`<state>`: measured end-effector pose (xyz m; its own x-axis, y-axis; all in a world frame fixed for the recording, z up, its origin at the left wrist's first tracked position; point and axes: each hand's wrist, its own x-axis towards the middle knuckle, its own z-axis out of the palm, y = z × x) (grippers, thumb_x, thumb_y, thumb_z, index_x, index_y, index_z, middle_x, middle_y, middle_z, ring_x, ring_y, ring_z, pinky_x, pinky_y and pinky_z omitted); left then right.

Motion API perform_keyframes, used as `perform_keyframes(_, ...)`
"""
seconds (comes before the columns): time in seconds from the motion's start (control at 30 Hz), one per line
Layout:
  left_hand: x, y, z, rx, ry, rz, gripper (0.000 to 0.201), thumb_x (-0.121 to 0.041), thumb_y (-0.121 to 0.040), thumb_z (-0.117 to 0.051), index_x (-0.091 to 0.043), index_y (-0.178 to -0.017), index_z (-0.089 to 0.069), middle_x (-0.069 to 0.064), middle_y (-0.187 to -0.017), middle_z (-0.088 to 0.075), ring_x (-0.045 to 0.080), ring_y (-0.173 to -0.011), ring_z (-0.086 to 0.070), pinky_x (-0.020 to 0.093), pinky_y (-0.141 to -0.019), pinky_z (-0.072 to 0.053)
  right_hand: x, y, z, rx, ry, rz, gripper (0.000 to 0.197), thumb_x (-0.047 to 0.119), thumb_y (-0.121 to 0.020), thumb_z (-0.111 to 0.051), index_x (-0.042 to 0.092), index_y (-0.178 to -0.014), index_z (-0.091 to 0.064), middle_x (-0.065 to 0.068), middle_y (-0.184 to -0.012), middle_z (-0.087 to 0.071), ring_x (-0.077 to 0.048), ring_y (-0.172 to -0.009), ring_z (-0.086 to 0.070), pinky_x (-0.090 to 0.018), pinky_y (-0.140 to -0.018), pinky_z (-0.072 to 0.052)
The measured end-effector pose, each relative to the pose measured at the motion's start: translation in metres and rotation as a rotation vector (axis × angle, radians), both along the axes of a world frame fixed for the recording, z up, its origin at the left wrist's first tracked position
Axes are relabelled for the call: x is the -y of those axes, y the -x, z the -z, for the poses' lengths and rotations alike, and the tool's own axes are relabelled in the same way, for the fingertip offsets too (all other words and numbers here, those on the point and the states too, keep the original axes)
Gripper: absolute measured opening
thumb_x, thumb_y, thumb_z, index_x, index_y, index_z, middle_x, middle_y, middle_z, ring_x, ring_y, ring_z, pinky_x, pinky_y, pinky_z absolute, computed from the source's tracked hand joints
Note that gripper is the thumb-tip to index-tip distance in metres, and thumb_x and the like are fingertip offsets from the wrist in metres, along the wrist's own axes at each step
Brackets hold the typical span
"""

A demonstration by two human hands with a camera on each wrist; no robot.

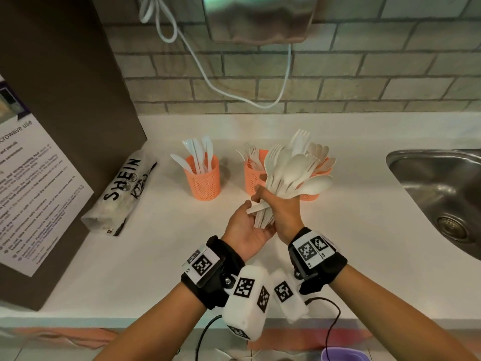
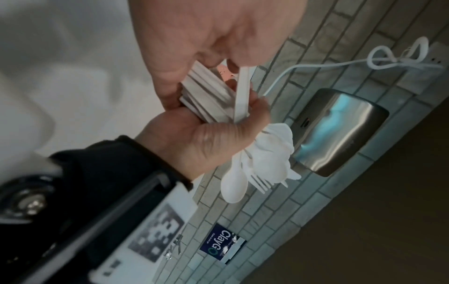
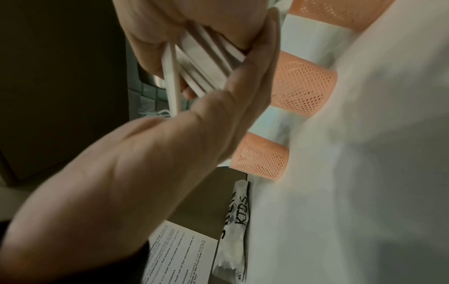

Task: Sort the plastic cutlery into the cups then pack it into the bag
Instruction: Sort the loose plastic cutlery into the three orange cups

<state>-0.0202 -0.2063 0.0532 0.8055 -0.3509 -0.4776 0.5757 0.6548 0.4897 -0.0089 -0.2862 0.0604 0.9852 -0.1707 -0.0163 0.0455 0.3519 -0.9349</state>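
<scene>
My right hand (image 1: 283, 208) grips a thick bundle of white plastic spoons and forks (image 1: 294, 168) by the handles, heads fanned up and away. Below it my left hand (image 1: 247, 225) lies palm up, its palm and fairly straight fingers against the handle ends (image 2: 211, 96); one handle sticks out sideways. Three orange mesh cups stand behind: the left cup (image 1: 205, 183) holds knives, the middle cup (image 1: 253, 178) forks, and the right cup (image 1: 311, 196), half hidden by the bundle, spoons. The white printed bag (image 1: 122, 194) lies on the counter at left.
A steel sink (image 1: 442, 183) is sunk into the white counter (image 1: 364, 243) at right. A tall brown appliance with a notice sheet (image 1: 65, 100) stands at left. On the brick wall hang a hand dryer (image 1: 260, 19) and a looping white cable (image 1: 208, 76).
</scene>
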Motion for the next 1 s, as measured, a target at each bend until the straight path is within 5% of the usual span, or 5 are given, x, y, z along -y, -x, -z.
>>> perform_keyframes(0.3, -0.01, 0.0, 0.008, 0.126, -0.35, 0.199, 0.028, -0.026, -0.098, -0.035, -0.013, -0.097, -0.06, 0.005, -0.084, -0.063, 0.019, -0.08, -0.058, 0.029, -0.076, -0.047, 0.009, -0.005, 0.005, -0.086, 0.006, -0.152, 0.018, -0.002, -0.086, -0.053, 0.015, -0.083, -0.053, -0.003, -0.063, -0.064, -0.014, -0.054, -0.06, -0.025, -0.051, -0.052)
perform_keyframes(0.47, -0.028, -0.018, 0.004, 0.483, -0.879, -0.078, 0.017, -0.009, -0.094, -0.048, -0.011, -0.107, -0.057, 0.004, -0.101, -0.059, 0.015, -0.087, -0.056, 0.024, -0.075, -0.048, 0.022, -0.011, 0.021, -0.075, 0.239, -0.215, 0.016, -0.006, -0.088, -0.049, 0.009, -0.093, -0.051, -0.004, -0.053, -0.048, -0.009, -0.043, -0.05, -0.031, -0.054, -0.056)
perform_keyframes(0.67, -0.03, -0.032, -0.026, 0.793, -0.921, -0.218, 0.008, -0.01, -0.087, -0.061, -0.015, -0.093, -0.06, 0.0, -0.084, -0.06, 0.014, -0.072, -0.055, 0.01, -0.054, -0.045, 0.021, -0.003, 0.039, -0.059, 0.411, -0.269, 0.015, 0.001, -0.085, -0.061, 0.009, -0.093, -0.051, -0.001, -0.052, -0.054, -0.007, -0.039, -0.052, -0.019, -0.048, -0.048)
perform_keyframes(0.87, -0.023, -0.038, -0.021, 0.727, -0.948, -0.268, 0.008, -0.015, -0.084, -0.066, -0.009, -0.085, -0.06, 0.0, -0.074, -0.059, 0.013, -0.06, -0.056, 0.009, -0.048, -0.043, 0.016, -0.002, 0.048, -0.062, 0.509, -0.238, 0.029, 0.006, -0.078, -0.071, 0.007, -0.1, -0.051, -0.002, -0.062, -0.054, 0.0, -0.04, -0.05, -0.017, -0.046, -0.045)
perform_keyframes(1.0, -0.026, -0.041, -0.018, 0.633, -0.966, -0.144, 0.013, -0.023, -0.084, -0.067, -0.011, -0.081, -0.06, 0.0, -0.069, -0.06, 0.01, -0.056, -0.054, 0.012, -0.047, -0.044, 0.018, -0.001, 0.053, -0.027, 0.541, -0.227, 0.034, -0.001, -0.078, -0.069, 0.025, -0.087, -0.049, 0.002, -0.062, -0.051, 0.002, -0.041, -0.049, -0.013, -0.045, -0.041)
